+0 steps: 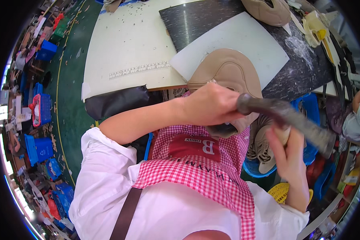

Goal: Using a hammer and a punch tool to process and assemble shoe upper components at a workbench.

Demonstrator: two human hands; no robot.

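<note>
My left hand point(216, 102) is closed on a beige stitched piece point(224, 70) with a rounded outline, soft and leather-like. Its far part lies over a white board point(264, 44), while its near end hangs over the table edge against my apron. In my right hand point(290, 156) is a hammer point(286, 114), gripped by its pale handle. The dark, slightly blurred hammer head is raised between the camera and the work, one end overlapping my left knuckles in view. Whether it touches anything cannot be made out.
Beneath the white board is a black slab point(188, 24) on the pale table point(124, 52). Another beige piece point(268, 12) sits at the far edge. Below the table at right, blue baskets point(260, 172) hold several beige pieces. A black roll point(116, 102) hangs by the front edge.
</note>
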